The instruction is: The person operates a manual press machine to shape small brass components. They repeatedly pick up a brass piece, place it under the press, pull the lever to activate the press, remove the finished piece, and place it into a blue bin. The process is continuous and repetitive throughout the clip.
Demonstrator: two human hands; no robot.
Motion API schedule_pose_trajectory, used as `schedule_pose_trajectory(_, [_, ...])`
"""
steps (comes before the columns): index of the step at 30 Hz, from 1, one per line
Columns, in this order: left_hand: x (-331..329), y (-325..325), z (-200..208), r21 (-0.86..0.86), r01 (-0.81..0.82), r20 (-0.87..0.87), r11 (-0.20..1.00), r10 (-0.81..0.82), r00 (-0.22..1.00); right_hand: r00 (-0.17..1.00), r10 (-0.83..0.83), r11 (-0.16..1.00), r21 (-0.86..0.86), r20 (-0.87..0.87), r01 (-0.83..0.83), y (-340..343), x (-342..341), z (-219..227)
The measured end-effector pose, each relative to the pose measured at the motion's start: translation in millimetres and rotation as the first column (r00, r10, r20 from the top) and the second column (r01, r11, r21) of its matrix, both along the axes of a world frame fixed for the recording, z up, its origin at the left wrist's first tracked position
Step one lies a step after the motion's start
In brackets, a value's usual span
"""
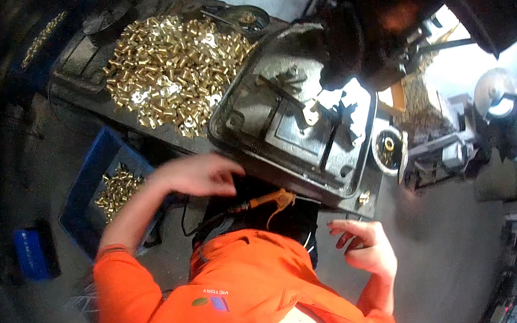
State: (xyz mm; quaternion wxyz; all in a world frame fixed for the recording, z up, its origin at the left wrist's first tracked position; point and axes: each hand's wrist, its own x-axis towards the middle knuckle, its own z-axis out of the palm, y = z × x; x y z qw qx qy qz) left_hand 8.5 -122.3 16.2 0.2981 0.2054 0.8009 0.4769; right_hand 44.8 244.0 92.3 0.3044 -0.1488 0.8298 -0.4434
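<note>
My left hand point(204, 175) hovers by the near left edge of the machine table point(229, 140). Motion smears its bent fingers, and I cannot make out anything in them. To the right, my right hand point(365, 242) is held off the table's near corner, fingers loosely bent and apart, with nothing visible in it. A brass fitting point(310, 113) sits in the fixture point(293, 104) on the machine table. Another small brass fitting point(364, 198) lies by the near right corner. Between my hands, an orange air blow gun point(271, 200) rests in front of my lap.
A large heap of brass fittings point(171, 67) covers the bench at the far left. Below it stands a blue bin point(82, 211) with more brass pieces point(118, 190). Dark machinery point(377, 17) overhangs the table's far right. A round container point(389, 147) stands beside the table's right edge.
</note>
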Motion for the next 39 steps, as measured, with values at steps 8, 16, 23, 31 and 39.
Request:
schedule_pose_trajectory(8, [-167, -57, 1, -0.135, -0.592, -0.549, 0.794, 0.438, 0.712, 0.968, -0.213, 0.976, -0.008, 0.131, 0.216, 8, -1, -32])
schedule_pose_trajectory(16, [-241, -46, -25, -0.472, -0.591, -0.674, 0.655, 0.164, 0.720, 0.975, -0.214, 0.977, 0.025, 0.062, 0.213, 9, -5, -34])
schedule_pose_trajectory(23, [-249, -62, 2, -0.397, -0.722, -0.772, 0.566, 0.219, 0.596, 0.971, -0.237, 0.969, 0.071, 0.006, 0.236, 13, -2, -37])
schedule_pose_trajectory(31, [-245, -61, -21, -0.554, -0.605, -0.738, 0.572, -0.002, 0.675, 0.980, -0.197, 0.979, 0.059, -0.015, 0.197, 10, -8, -45])
schedule_pose_trajectory(39, [-247, -60, -22, -0.606, -0.556, -0.736, 0.568, -0.136, 0.663, 0.975, -0.219, 0.973, 0.061, -0.037, 0.221, 12, 1, -46])
